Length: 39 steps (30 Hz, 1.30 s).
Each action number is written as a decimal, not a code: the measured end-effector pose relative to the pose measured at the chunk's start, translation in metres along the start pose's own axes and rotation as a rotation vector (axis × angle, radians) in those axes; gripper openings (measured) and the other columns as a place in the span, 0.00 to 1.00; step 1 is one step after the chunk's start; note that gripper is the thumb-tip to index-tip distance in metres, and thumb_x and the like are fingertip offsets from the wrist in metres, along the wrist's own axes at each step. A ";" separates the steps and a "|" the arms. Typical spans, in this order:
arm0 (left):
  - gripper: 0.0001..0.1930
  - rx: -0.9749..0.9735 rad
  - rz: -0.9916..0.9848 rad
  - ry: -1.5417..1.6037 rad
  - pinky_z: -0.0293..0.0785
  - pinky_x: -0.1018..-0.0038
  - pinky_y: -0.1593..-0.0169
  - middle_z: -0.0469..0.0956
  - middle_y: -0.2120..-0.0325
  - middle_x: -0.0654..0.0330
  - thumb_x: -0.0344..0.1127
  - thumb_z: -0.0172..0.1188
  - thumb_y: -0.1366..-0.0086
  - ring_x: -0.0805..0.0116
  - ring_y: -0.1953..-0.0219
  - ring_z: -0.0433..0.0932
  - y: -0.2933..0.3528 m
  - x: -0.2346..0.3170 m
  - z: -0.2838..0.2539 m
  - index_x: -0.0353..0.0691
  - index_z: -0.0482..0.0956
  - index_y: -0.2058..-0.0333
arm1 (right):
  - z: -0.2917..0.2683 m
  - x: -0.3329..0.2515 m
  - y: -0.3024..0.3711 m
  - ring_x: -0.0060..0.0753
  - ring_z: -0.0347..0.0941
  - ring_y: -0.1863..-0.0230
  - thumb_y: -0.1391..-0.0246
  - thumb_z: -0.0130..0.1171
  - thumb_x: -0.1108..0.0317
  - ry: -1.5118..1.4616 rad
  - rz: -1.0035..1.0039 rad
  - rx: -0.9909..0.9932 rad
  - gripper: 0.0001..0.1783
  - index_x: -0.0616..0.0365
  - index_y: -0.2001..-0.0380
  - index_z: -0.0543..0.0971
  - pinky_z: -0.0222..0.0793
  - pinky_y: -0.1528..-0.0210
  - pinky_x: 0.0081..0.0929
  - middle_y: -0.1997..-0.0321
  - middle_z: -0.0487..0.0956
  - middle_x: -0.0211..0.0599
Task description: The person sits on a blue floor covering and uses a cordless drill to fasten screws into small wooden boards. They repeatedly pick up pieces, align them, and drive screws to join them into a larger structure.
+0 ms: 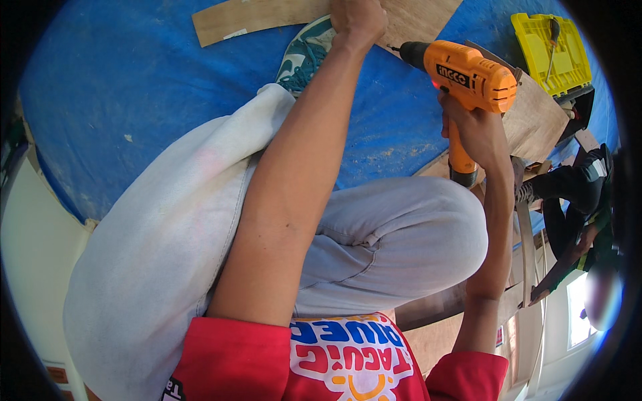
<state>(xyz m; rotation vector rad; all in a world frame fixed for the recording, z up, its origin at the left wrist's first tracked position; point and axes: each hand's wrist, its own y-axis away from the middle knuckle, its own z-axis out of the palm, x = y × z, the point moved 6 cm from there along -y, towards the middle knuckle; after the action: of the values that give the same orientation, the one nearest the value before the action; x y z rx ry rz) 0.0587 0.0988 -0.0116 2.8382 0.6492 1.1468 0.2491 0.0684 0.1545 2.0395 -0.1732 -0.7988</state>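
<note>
My right hand [479,131] is wrapped round the grip of an orange and black cordless drill [495,87]. The drill lies level and points left, its dark bit close to the edge of a plywood board [422,19]. At the top edge, my left hand [360,25] rests at the plywood, beside a curved plywood strip [257,19] with a small white label. Its fingers are cut off by the picture's edge, so their grip is hidden. My shoe [304,59], green and white, is under the strip near my left wrist.
A blue tarp [127,87] covers the floor. At the far right stands an open yellow case [552,57] with a screwdriver [552,47] on it. More plywood [535,123] lies right of the drill. Another person [575,200] works at the right edge beside wooden strips.
</note>
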 end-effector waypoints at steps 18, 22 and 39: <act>0.28 -0.069 0.062 0.151 0.69 0.55 0.37 0.73 0.45 0.47 0.30 0.70 0.45 0.45 0.41 0.71 0.002 0.006 -0.012 0.43 0.77 0.43 | -0.005 0.008 0.022 0.22 0.75 0.75 0.38 0.58 0.69 -0.160 -0.056 0.048 0.09 0.62 0.56 0.79 0.72 0.72 0.25 0.73 0.77 0.30; 0.15 0.104 0.370 -0.132 0.73 0.59 0.46 0.80 0.61 0.52 0.36 0.70 0.41 0.53 0.53 0.79 0.043 0.023 -0.034 0.41 0.86 0.55 | -0.013 0.021 0.046 0.22 0.75 0.75 0.39 0.59 0.72 -0.246 -0.062 0.198 0.09 0.63 0.57 0.79 0.72 0.72 0.24 0.72 0.78 0.31; 0.08 -0.067 0.452 0.113 0.61 0.62 0.49 0.83 0.76 0.64 0.41 0.73 0.41 0.63 0.65 0.78 0.069 0.071 -0.014 0.44 0.88 0.73 | 0.046 0.118 0.122 0.30 0.79 0.62 0.44 0.66 0.69 -0.499 0.098 0.373 0.20 0.60 0.48 0.78 0.76 0.58 0.31 0.63 0.82 0.36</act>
<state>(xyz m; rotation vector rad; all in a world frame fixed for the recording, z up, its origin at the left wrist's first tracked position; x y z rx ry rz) 0.1208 0.0606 0.0567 2.9611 -0.0435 1.3551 0.3350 -0.0827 0.1789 2.1093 -0.7451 -1.2767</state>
